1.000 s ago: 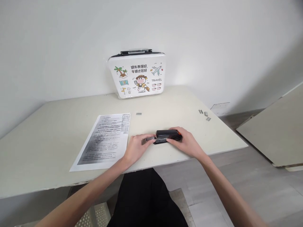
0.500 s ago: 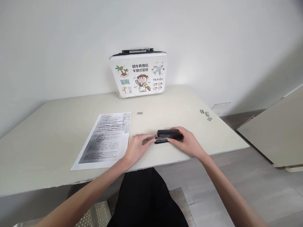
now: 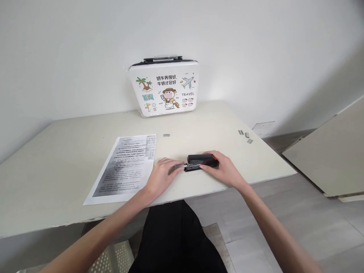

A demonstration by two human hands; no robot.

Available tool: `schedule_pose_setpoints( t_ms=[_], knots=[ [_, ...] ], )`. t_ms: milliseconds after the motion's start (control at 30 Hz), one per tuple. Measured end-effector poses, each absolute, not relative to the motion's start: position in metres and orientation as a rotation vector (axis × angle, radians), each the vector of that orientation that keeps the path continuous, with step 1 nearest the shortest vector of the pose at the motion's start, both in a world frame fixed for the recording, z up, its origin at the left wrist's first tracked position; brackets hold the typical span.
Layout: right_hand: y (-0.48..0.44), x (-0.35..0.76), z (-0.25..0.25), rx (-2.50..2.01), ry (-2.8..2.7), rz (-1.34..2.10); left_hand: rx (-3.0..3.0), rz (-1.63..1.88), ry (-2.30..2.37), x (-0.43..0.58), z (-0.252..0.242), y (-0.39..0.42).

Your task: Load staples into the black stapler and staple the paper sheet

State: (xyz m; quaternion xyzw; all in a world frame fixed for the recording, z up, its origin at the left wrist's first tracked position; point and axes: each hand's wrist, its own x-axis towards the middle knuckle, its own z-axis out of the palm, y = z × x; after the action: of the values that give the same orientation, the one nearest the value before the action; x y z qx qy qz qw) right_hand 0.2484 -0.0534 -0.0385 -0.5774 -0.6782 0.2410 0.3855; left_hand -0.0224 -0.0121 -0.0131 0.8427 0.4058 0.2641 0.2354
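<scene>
A black stapler (image 3: 199, 161) with an orange end lies on the pale table (image 3: 57, 159) near its front edge. My right hand (image 3: 224, 170) grips its right half, fingers curled round the body. A grey metal staple tray (image 3: 178, 167) sticks out of the stapler's left end, and my left hand (image 3: 160, 176) pinches it between thumb and fingers. A printed sheet of paper (image 3: 125, 168) lies flat just left of my left hand.
A white case (image 3: 163, 89) with cartoon travel pictures stands against the wall at the back. Loose staple strips lie on the table: one (image 3: 166, 135) behind the paper, several (image 3: 246, 135) at the right edge. A second tabletop (image 3: 330, 159) is at the right.
Both hands and the stapler stay where they were; my left fingers shifted slightly on the metal tray. The view drifted a little.
</scene>
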Motion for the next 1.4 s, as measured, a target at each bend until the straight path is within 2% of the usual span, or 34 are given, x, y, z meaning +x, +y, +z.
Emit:
schedule_pose_setpoints(
  t_ms=[267, 400, 667, 900, 1167, 1400],
  knots=[
    [-0.054, 0.248, -0.036, -1.462, -1.682, 0.65, 2.361, 0.677, 1.105, -0.052, -0.008, -0.005],
    [-0.055, 0.252, -0.034, -1.393, -1.671, 0.753, 2.36, 0.586, 0.957, -0.059, -0.004, -0.002],
    [-0.056, 0.256, -0.032, -1.317, -1.779, 0.835, 2.333, 0.406, 0.681, -0.037, -0.007, 0.023],
    [-0.056, 0.257, -0.03, -1.339, -1.792, 0.825, 2.559, 0.358, 0.545, -0.014, -0.007, 0.043],
    [-0.057, 0.257, -0.04, -1.362, -1.719, 0.83, 2.721, 0.411, 0.69, -0.017, -0.004, 0.033],
    [-0.058, 0.254, -0.039, -1.389, -1.679, 0.837, 2.791, 0.494, 1.006, -0.133, 0.01, -0.023]
  ],
)
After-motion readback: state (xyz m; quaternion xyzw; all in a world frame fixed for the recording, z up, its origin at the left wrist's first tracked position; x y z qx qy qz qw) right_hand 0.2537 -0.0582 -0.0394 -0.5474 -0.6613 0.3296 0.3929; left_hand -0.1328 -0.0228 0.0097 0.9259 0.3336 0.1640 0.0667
